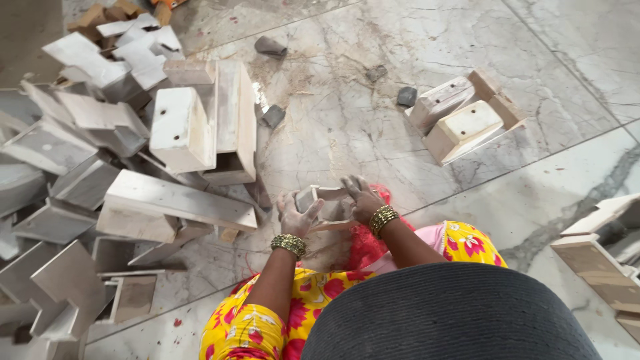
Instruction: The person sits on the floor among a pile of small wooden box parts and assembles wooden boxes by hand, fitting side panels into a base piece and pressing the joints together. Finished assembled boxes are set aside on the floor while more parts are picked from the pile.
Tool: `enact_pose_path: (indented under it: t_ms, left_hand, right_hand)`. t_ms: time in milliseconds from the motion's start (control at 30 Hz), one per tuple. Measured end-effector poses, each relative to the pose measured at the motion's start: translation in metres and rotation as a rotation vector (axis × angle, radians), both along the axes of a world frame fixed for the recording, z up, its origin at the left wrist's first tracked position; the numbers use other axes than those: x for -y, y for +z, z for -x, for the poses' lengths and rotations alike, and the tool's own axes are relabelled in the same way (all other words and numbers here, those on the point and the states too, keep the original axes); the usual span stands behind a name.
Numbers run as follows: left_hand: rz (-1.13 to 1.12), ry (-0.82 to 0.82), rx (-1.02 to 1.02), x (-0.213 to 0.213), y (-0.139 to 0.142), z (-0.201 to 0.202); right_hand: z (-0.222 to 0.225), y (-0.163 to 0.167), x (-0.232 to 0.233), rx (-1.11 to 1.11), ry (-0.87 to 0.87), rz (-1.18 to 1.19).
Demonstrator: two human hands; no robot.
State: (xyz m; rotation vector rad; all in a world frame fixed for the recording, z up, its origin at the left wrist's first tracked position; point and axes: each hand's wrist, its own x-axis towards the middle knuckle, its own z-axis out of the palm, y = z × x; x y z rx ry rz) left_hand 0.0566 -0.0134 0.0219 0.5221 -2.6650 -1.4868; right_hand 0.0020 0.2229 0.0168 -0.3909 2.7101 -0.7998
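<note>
A small open wooden box frame (325,203) rests on the marble floor (373,127) in front of my knees. My left hand (295,215), dusty and with gold bangles at the wrist, grips the frame's left side. My right hand (363,199), also with bangles, lies on the frame's right side with fingers spread over its edge. A red cloth (363,250) sits under my right forearm.
A large heap of white-laminated wooden blocks and panels (113,153) fills the left. Two finished box pieces (461,120) lie at the upper right, more (610,247) at the right edge. Small grey chunks (271,47) are scattered on the floor.
</note>
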Motion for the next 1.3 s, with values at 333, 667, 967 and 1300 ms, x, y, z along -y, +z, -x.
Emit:
enact_pose_path:
  t_ms: [333,667,967,1300]
  left_hand:
    - [0.383,-0.532,-0.093,0.008,0.02,-0.011]
    - [0.32,-0.405,-0.059,0.004,0.027,-0.011]
    - [0.32,-0.419,-0.044,0.008,0.022,-0.009]
    - [0.336,-0.413,-0.09,0.009,0.018,-0.012]
  right_hand:
    - [-0.001,0.006,0.005,0.142,-0.058,-0.084]
    - [0.002,0.019,0.006,0.185,-0.04,-0.252]
    - [0.01,0.01,0.003,0.134,-0.085,-0.004]
    - [0.008,0.002,0.005,-0.041,0.058,0.216]
